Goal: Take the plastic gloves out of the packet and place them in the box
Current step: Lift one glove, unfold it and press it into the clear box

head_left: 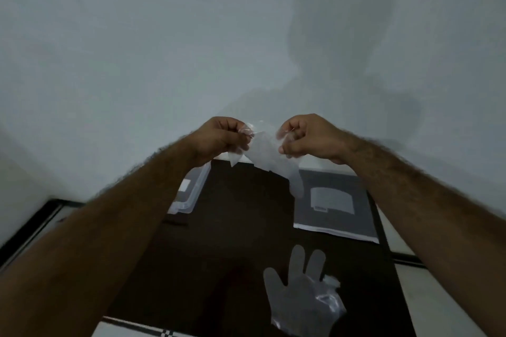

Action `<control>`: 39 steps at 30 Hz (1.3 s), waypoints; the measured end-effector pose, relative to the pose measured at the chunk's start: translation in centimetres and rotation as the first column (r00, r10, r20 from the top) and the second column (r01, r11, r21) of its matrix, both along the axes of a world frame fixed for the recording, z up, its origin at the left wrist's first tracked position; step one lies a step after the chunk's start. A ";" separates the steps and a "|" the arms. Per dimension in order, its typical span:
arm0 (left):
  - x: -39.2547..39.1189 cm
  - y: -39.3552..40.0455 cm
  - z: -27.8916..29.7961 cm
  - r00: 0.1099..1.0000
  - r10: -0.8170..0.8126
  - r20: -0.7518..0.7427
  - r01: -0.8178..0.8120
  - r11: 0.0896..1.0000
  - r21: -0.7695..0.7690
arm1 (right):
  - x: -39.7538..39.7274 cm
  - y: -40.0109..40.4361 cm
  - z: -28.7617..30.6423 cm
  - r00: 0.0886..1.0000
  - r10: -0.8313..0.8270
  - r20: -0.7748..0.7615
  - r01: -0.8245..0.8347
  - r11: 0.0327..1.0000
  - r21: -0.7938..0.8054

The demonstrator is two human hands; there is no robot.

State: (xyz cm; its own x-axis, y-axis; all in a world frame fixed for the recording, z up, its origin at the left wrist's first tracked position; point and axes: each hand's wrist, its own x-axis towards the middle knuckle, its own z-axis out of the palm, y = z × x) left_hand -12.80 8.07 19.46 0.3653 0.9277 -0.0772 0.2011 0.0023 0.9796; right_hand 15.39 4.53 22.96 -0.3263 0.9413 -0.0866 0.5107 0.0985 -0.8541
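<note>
Nothing readable anywhere, honestly. Pale label patch on the grey packet (335, 204) lying on the dark worktop (235, 241), but far too blurry for any letters or numbers. Same story with the white sticker on the clear plastic box (189, 194): just a blank-looking square, no print legible. No brand or marking visible on the see-through glove (298, 290) lying flat near the front edge either. Zero signs, logos or digits to report.
</note>
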 end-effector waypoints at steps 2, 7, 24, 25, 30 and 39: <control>-2.2 0.5 0.4 0.998 0.043 -0.041 -0.043 0.999 0.021 | -1.8 1.5 0.1 1.000 -0.002 -0.019 0.002 1.000 0.021; -8.5 2.3 1.1 0.989 0.131 -0.073 -0.126 0.989 0.074 | -7.3 4.9 0.5 0.998 -0.023 -0.064 0.027 0.997 0.071; -26.4 19.2 -3.1 0.924 0.217 -0.314 -0.136 0.956 0.259 | -27.3 20.6 -5.2 0.969 -0.221 0.110 0.161 0.904 0.397; -26.8 19.8 -3.6 0.922 0.224 -0.315 -0.134 0.950 0.283 | -27.9 20.9 -5.5 0.963 -0.244 0.111 0.174 0.884 0.433; -28.5 21.5 -4.7 0.930 0.286 -0.231 -0.177 0.899 0.402 | -30.2 20.7 -6.6 0.945 -0.326 0.024 0.263 0.804 0.533; -32.7 15.6 -9.1 0.853 0.302 -0.425 0.160 0.625 0.764 | -32.1 15.1 -11.1 0.977 -0.188 0.101 0.084 0.774 0.628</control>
State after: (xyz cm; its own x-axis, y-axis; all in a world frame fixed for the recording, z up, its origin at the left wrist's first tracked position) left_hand -45.52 23.68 10.41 0.4216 0.7455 0.5163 0.6582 -0.6432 0.3912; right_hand -16.70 19.68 11.91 -0.2226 0.8422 0.4912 0.6748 0.4967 -0.5458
